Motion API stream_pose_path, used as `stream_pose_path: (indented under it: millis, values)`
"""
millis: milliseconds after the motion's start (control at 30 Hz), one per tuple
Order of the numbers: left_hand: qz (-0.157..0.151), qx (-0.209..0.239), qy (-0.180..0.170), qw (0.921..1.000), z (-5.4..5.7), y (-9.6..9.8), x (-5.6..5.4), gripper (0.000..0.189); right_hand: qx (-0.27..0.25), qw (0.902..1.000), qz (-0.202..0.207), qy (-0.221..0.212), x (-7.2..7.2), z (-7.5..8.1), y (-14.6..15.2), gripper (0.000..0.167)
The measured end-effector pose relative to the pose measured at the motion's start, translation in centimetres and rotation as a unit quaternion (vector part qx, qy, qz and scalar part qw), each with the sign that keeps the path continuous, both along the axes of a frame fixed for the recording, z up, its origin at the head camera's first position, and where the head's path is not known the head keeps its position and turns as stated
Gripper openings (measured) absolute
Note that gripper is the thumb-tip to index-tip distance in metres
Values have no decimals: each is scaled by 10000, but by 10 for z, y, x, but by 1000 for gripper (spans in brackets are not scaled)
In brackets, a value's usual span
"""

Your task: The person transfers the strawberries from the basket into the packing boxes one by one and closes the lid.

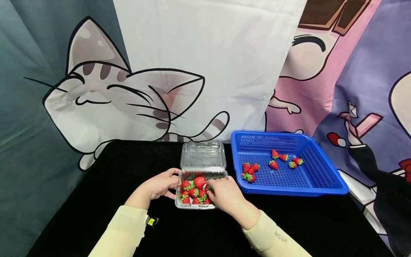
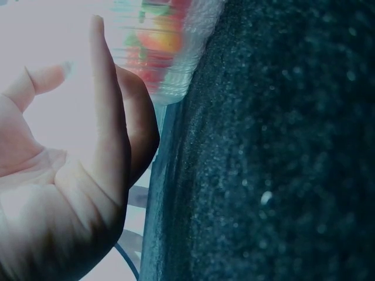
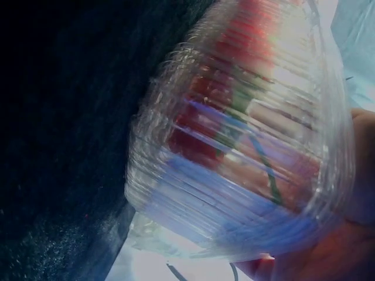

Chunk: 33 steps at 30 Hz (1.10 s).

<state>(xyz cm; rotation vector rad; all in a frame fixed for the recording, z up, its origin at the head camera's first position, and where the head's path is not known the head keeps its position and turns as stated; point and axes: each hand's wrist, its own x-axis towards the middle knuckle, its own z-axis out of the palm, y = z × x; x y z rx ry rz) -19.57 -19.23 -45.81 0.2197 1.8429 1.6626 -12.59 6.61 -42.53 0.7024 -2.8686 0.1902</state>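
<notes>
A clear plastic clamshell box (image 1: 205, 207) stands on the black cloth with its lid (image 1: 203, 155) folded back behind it. Several red strawberries (image 1: 193, 192) with green leaves lie inside. My left hand (image 1: 162, 185) holds the box's left side, thumb at the rim and fingers along the wall; the left wrist view shows this hand (image 2: 88, 146) beside the ribbed wall. Reaching over the right rim, my right hand (image 1: 228, 196) has its fingertips in the box around a strawberry (image 1: 208, 187), partly hidden by the fingers. The ribbed wall (image 3: 234, 170) blurs them in the right wrist view.
Right of the box stands a blue plastic basket (image 1: 321, 191) with several loose strawberries (image 1: 273, 165) on its floor. Black cloth (image 1: 192, 235) covers the table. A printed curtain (image 1: 224, 53) with a cartoon cat hangs right behind.
</notes>
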Motion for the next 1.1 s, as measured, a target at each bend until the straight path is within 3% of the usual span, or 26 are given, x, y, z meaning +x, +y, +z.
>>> stream_pose_path:
  millis: [500, 900, 1100]
  values:
    - [-19, -54, 6, 10000, 7, 1, 1, 58, -447, 9989, -65, -80, 6, 7, 0, 27]
    - [38, -113, 35, 9999, 7, 1, 1, 58, -1369, 9903, 181, -161, 32, 50, 4, 24]
    - [59, -82, 4, 9999, 4, 1, 1, 57, -1786, 9829, -175, -416, 33, 61, 16, 21]
